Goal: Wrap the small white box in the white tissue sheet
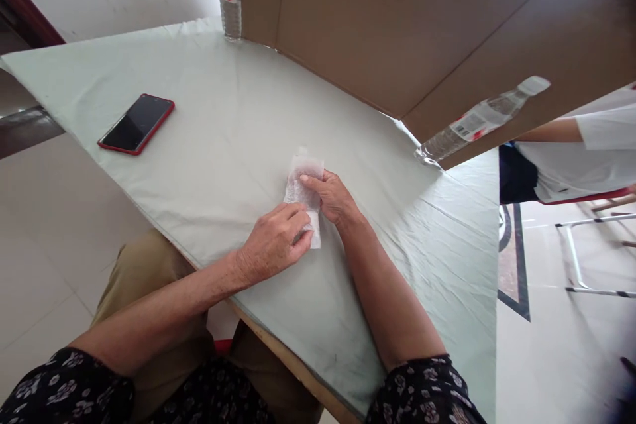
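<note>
A thin white tissue [307, 167], folded into a narrow strip, is held between my two hands above the cloth-covered table. My left hand [276, 240] pinches its lower part, fingers curled over it. Further up, my right hand [334, 193] grips the right edge, the thumb lying flat across the front. The fingers behind the tissue are hidden. A short end of it hangs below my left fingertips.
A phone [137, 124] in a red case lies on the pale green tablecloth [223, 132]. Water bottles [230, 0] [481, 120] stand against a brown cardboard panel [368, 20]. A person in a white shirt [596, 159] sits beyond it on the right.
</note>
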The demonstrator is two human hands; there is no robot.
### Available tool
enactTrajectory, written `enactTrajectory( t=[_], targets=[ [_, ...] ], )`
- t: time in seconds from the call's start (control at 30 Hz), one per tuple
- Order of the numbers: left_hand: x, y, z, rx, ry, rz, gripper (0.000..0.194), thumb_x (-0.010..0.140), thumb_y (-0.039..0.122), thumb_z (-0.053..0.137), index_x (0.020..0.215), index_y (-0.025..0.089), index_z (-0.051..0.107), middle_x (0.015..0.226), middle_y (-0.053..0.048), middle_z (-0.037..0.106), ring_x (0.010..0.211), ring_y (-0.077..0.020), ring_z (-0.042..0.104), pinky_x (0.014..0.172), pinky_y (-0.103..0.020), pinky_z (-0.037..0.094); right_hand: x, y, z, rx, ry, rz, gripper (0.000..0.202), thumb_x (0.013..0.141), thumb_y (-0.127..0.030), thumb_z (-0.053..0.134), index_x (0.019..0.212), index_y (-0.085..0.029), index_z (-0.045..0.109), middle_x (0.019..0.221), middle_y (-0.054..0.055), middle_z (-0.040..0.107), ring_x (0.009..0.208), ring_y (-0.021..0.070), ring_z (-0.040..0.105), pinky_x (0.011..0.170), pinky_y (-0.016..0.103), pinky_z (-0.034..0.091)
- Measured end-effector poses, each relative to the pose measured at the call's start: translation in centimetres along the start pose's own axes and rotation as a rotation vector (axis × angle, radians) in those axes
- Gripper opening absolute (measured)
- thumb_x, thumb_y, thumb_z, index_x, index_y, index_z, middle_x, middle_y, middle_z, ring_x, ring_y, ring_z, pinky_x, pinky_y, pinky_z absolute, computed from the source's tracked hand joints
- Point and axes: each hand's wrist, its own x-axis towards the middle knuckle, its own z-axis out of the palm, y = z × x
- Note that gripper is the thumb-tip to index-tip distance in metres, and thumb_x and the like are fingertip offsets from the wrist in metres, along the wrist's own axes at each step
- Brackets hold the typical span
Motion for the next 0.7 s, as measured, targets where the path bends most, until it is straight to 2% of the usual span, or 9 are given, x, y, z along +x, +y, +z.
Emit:
enactTrajectory(
  t=[0.13, 0.3, 0.47, 0.57, 0.7],
  targets=[
    [0.0, -0.2, 0.1, -0.02, 0.01, -0.003, 0.007, 0.089, 0.013, 0.056, 0.088, 0.017, 0.062, 0.102, -0.01, 0.073, 0.093, -0.0216, 0.071, 0.081, -0.033, 0.059, -0.3, -0.3, 0.2, 0.055, -0.104, 0.007, 0.038, 0.064, -0.046, 0.086, 0.088, -0.019, 0.075, 0.086, 0.005, 0.077, 0.086, 0.0227, 0.07, 0.086, 0.038, 0.054],
    [-0.1, -0.4, 0.2, -0.029, -0.017, -0.055, 0.009, 0.09, 0.015, 0.056, 0.09, 0.017, 0.065, 0.1, -0.009, 0.071, 0.091, -0.0196, 0.069, 0.08, -0.031, 0.058, -1.6, -1.2, 0.6, 0.028, -0.077, -0.056, 0.035, 0.068, -0.045, 0.084, 0.089, -0.018, 0.076, 0.091, 0.006, 0.078, 0.091, 0.0223, 0.07, 0.089, 0.037, 0.053],
    [-0.8, -0.2, 0.1, 0.063, -0.007, -0.124, 0.013, 0.092, 0.022, 0.06, 0.095, 0.019, 0.072, 0.114, -0.01, 0.063, 0.088, -0.0164, 0.064, 0.076, -0.027, 0.054, -4.4, -2.3, 0.6, -0.197, -0.062, -0.179, 0.034, 0.074, -0.051, 0.078, 0.092, -0.022, 0.079, 0.096, 0.003, 0.077, 0.099, 0.0219, 0.068, 0.092, 0.034, 0.052],
    [-1.2, -0.1, 0.1, 0.093, -0.006, -0.18, 0.016, 0.095, 0.026, 0.06, 0.098, 0.022, 0.075, 0.105, -0.007, 0.06, 0.086, -0.016, 0.06, 0.075, -0.027, 0.052, -6.4, -2.3, 0.7, -0.286, -0.066, -0.234, 0.038, 0.078, -0.057, 0.075, 0.094, -0.023, 0.08, 0.097, 0.003, 0.076, 0.099, 0.0224, 0.068, 0.09, 0.035, 0.053],
    [-1.3, 0.0, 0.2, 0.041, 0.021, -0.218, 0.016, 0.095, 0.025, 0.059, 0.101, 0.02, 0.074, 0.1, -0.007, 0.057, 0.09, -0.0184, 0.06, 0.078, -0.029, 0.052, -8.7, -1.3, 0.9, -0.343, -0.052, -0.315, 0.037, 0.085, -0.057, 0.07, 0.097, -0.023, 0.081, 0.1, 0.004, 0.077, 0.099, 0.0229, 0.069, 0.092, 0.036, 0.053]
  ],
)
